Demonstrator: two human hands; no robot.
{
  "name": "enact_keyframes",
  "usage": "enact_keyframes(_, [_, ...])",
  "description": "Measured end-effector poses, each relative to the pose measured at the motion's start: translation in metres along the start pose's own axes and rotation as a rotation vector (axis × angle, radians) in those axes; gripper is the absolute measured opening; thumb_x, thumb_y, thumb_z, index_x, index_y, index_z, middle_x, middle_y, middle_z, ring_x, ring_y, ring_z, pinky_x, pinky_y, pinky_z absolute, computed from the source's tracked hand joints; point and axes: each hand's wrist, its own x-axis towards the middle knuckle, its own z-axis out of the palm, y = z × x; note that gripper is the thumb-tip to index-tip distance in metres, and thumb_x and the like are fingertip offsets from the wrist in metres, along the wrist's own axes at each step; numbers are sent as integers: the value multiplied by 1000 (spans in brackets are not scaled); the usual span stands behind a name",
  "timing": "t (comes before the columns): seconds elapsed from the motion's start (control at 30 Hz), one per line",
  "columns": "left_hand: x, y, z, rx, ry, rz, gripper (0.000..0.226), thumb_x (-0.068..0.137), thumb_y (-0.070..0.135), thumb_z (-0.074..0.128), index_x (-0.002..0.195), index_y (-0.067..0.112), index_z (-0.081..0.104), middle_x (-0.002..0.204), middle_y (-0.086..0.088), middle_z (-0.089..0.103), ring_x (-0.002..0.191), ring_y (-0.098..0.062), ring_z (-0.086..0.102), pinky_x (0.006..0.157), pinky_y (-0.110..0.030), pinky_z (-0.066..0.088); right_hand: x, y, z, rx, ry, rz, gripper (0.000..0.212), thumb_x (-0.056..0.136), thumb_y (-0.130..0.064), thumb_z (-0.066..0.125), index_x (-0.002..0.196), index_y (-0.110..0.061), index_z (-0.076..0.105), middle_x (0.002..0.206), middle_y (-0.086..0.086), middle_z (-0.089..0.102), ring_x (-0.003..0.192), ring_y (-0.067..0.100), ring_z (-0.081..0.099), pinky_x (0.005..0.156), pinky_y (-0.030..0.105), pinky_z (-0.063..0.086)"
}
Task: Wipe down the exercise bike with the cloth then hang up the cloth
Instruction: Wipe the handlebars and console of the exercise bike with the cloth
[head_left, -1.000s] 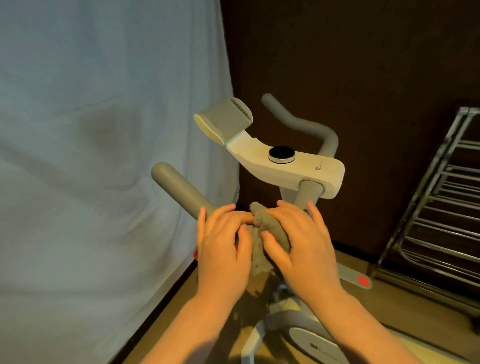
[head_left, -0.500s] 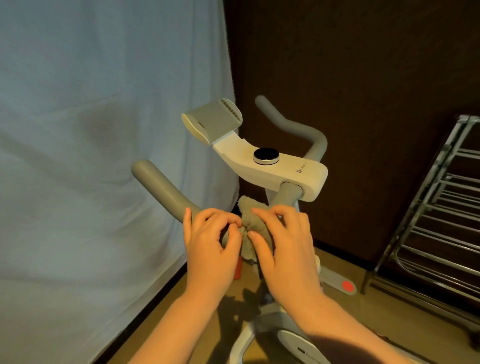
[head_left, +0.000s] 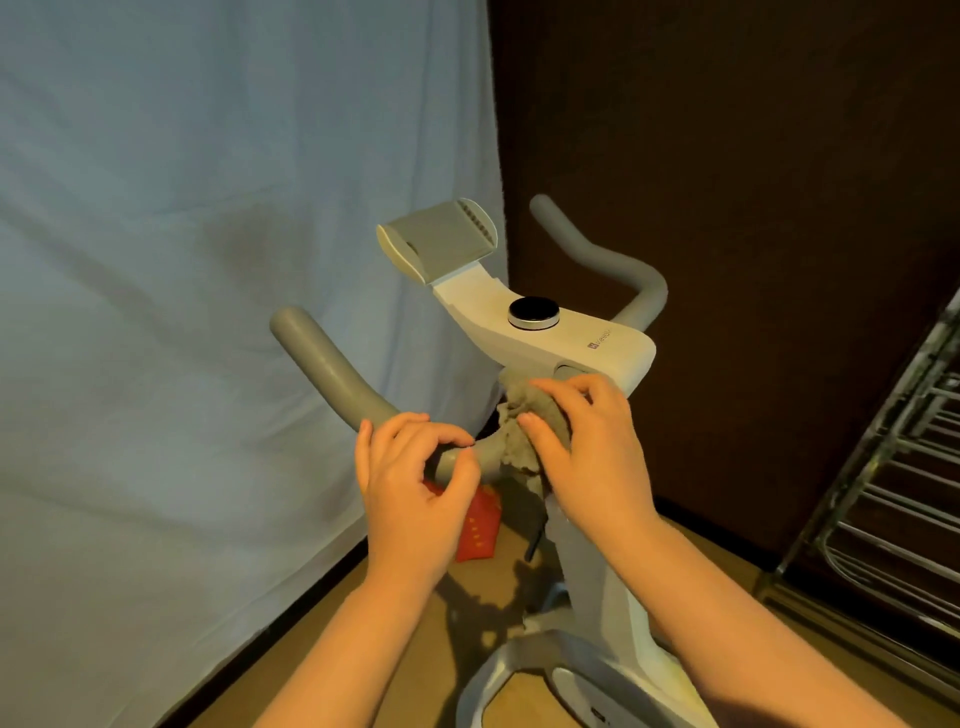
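— Pale blue fabric hangs as a backdrop (head_left: 182, 312) on the left, meeting a dark brown wall (head_left: 727, 130) on the right; the floor (head_left: 363, 649) below is tan wood. What stands in front?

— A white exercise bike (head_left: 571, 348), its console topped by a round black knob (head_left: 533, 312) and a grey ridged tablet holder (head_left: 439, 249). Grey padded handlebars (head_left: 322, 364) curve out to both sides. A chrome wire rack (head_left: 893, 493) stands at the far right, and a red packet (head_left: 478, 525) lies on the floor under the bars.

— And the hands?

— The right hand (head_left: 587, 452) clutches a crumpled grey-brown cloth (head_left: 514, 441), fingers curled over it and thumb pinching its lower fold, pressing it against the bar's centre just beneath the console. The left hand (head_left: 410, 483) sits just beside it, fingers curled over the left handlebar's inner bend; how firmly it holds the bar is unclear.

— Textures?

— The cloth looks nubby and bunched; the bike's frame is smooth.
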Motion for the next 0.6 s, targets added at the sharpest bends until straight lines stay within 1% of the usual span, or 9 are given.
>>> enact_keyframes(0.07, [0, 4, 3, 34, 18, -15, 8, 79, 37, 53, 74, 34, 58, 80, 22, 55, 97, -3, 49, 116, -45, 15, -15, -18, 2, 7, -7, -46, 36, 93, -37, 57, 128, -28, 56, 114, -5, 44, 109, 12, 38, 85, 34, 47])
enact_keyframes(0.13, [2, 9, 4, 66, 18, -36, 8, 79, 37, 53, 72, 34, 56, 77, 20, 54, 92, -4, 48, 115, -47, 17, -24, -18, -2, -64, -79, -221, 35, 92, -37, 57, 126, -26, 57, 109, -3, 46, 102, 15, 43, 73, 30, 46])
enact_keyframes(0.17, [4, 10, 5, 86, 9, -42, 8, 78, 36, 55, 71, 33, 56, 75, 20, 53, 90, -4, 47, 116, -47, 17, -14, -10, -8, -116, -114, -274, 35, 92, -38, 57, 125, -26, 58, 108, -2, 47, 100, 16, 45, 71, 30, 44])
enact_keyframes(0.23, [7, 13, 7, 126, -19, -46, 10, 78, 34, 59, 69, 32, 57, 72, 18, 54, 87, -5, 48, 117, -45, 14, 16, 11, -15, -189, -137, -196, 36, 94, -40, 54, 128, -27, 57, 110, -1, 46, 104, 17, 45, 77, 31, 43])
enact_keyframes(0.3, [8, 14, 11, 145, -28, -49, 10, 79, 34, 59, 69, 32, 58, 73, 17, 56, 87, -5, 50, 119, -43, 9, 26, 13, -13, -128, -104, -38, 35, 95, -37, 53, 129, -26, 56, 116, -1, 44, 110, 18, 42, 83, 33, 46])
enact_keyframes(0.33, [7, 15, 13, 147, -19, -52, 10, 80, 35, 59, 70, 33, 58, 73, 18, 56, 88, -5, 49, 119, -43, 8, 20, 4, -10, -116, -78, -25, 33, 95, -34, 53, 127, -25, 56, 117, 0, 44, 111, 18, 41, 83, 35, 48])
enact_keyframes(0.4, [6, 14, 15, 148, -2, -46, 11, 80, 37, 57, 71, 33, 58, 72, 19, 54, 86, -5, 47, 118, -44, 8, -1, -12, -3, -118, -55, -130, 30, 94, -29, 56, 124, -23, 58, 114, 2, 45, 108, 19, 43, 77, 34, 47])
enact_keyframes(0.5, [4, 13, 17, 142, 15, -25, 14, 81, 42, 52, 72, 33, 57, 72, 19, 52, 85, -6, 48, 118, -42, 7, 1, 3, -11, -138, -138, -251, 33, 94, -35, 55, 125, -24, 59, 109, 0, 49, 103, 19, 46, 75, 32, 43])
enact_keyframes(0.6, [4, 15, 19, 154, 35, -35, 14, 82, 38, 52, 71, 32, 56, 70, 17, 51, 84, -8, 48, 119, -42, 7, 22, 22, -12, -143, -72, -117, 35, 95, -37, 54, 128, -27, 58, 114, -1, 48, 108, 18, 45, 82, 34, 45])
